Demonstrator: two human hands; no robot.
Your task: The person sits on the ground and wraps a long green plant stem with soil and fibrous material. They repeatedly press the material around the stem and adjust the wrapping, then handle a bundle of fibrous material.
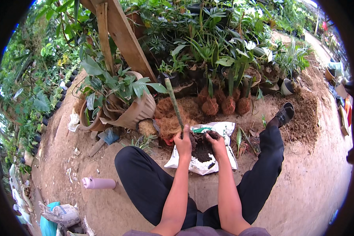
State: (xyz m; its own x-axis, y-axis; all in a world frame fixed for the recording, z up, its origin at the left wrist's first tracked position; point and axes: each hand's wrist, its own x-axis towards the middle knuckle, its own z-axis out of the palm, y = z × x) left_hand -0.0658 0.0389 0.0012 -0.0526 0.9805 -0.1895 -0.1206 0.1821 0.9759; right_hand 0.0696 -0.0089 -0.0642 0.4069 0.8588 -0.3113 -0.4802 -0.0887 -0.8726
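Observation:
My left hand (183, 144) is closed around the lower end of a long green cylindrical plant stem (174, 101), which leans up and to the left. Dark soil clings near its base, partly hidden by the fingers. In my right hand (218, 144) is a clump of dark soil (214, 135). Beneath both hands a white plastic sack (229, 129) lies flat on the ground, with loose dark soil (203, 152) heaped on it. Just beyond the left hand sits a pile of brown coconut fibre (166, 113).
Several fibre-wrapped plant balls (210, 106) stand behind the sack. At left are a large ribbed pot (140, 110), a small container of pale granules (147, 126), a hammer-like tool (96, 147) and a pink bottle (98, 183). A wooden beam (129, 38) slants above.

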